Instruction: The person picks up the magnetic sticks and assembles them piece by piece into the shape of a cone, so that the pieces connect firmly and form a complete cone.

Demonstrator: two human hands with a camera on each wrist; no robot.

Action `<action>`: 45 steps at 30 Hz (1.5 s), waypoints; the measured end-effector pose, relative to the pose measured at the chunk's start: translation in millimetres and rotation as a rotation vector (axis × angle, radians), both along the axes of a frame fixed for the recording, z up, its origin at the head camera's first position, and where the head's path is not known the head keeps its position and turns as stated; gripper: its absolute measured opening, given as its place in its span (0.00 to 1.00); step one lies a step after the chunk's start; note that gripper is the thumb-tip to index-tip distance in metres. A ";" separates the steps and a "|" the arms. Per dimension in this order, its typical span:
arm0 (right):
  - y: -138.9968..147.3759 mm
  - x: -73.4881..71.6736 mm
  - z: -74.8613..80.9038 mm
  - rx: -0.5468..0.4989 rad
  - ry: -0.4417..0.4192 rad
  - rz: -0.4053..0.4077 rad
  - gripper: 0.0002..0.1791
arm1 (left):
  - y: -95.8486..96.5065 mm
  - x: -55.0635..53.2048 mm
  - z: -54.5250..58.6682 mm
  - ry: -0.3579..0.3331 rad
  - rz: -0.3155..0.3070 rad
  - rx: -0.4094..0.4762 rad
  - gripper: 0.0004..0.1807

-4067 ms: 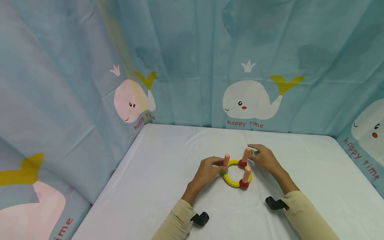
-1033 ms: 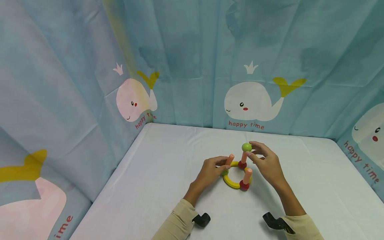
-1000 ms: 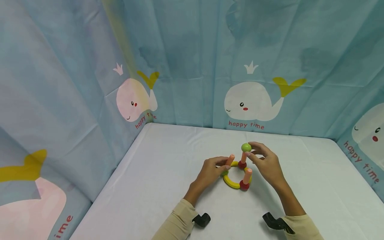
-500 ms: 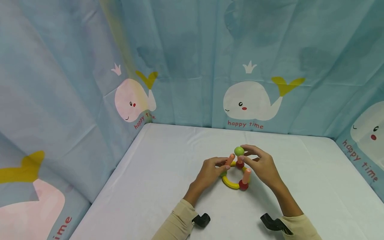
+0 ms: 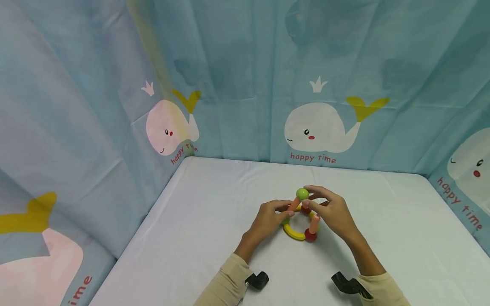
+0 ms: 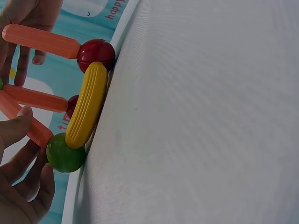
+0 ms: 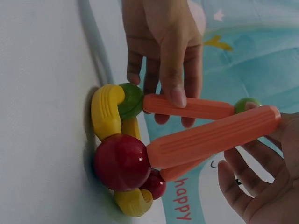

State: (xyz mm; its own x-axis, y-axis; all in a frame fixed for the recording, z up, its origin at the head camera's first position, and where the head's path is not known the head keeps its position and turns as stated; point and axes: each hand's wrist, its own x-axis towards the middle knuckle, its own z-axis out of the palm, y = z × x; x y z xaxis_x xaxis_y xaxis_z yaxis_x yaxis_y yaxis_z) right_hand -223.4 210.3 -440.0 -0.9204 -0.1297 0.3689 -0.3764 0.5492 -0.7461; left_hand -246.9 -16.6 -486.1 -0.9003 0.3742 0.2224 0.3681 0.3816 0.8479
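A toy frame of yellow curved pieces point(image 5: 294, 233) joined in a ring by balls lies on the white table. Orange rods rise from its red balls point(image 5: 310, 235) and from a green ball point(image 6: 65, 153) on the left. My left hand point(image 5: 266, 219) pinches the left orange rod point(image 7: 194, 107), which leans right. Between fingertips and thumb, my right hand point(image 5: 332, 210) holds another green ball point(image 5: 302, 194) at that rod's top end. Whether the ball is seated on the rod cannot be told. The rear rod is partly hidden behind the right hand and ball.
The white tablecloth point(image 5: 214, 221) surrounds the toy. Behind and to the left hangs a blue curtain point(image 5: 237, 85) with whale prints. Black wrist cameras point(image 5: 257, 280) sit at both sleeve cuffs.
My right hand has carried the green ball left and slightly down, from near the rear rod to the left rod's tip. The left hand keeps its pinch; its rod leans more than at first.
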 end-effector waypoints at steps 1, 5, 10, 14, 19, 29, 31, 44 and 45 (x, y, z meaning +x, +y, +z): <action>0.6 0.1 0.6 0.003 -0.009 -0.003 0.22 | 0.0 -0.2 -0.3 0.000 0.003 0.000 0.21; 6.9 0.8 3.4 0.033 -0.032 -0.005 0.22 | 0.1 -0.6 -1.0 -0.001 0.009 -0.004 0.21; 23.2 0.1 8.3 0.008 -0.100 0.060 0.16 | 1.0 -1.1 -1.1 -0.015 0.009 -0.005 0.21; 36.7 0.7 12.6 -0.015 -0.198 0.186 0.14 | 0.4 -1.3 -0.8 -0.039 0.012 0.002 0.21; 49.0 0.2 15.0 0.031 -0.324 0.333 0.25 | -0.5 -1.9 -0.6 -0.054 0.004 0.005 0.20; 59.3 1.4 17.1 0.097 -0.514 0.431 0.31 | -1.0 -2.8 -1.2 -0.064 0.006 -0.006 0.19; 58.7 0.8 15.7 0.104 -0.507 0.429 0.28 | -1.2 -2.8 -1.3 -0.064 0.004 -0.008 0.19; 46.9 -7.8 -4.3 0.107 -0.486 0.516 0.08 | -1.2 -3.2 -1.4 -0.042 -0.007 -0.005 0.19; 46.3 -8.1 -5.9 0.108 -0.488 0.520 0.06 | -1.2 -2.9 -1.3 -0.044 -0.005 -0.004 0.19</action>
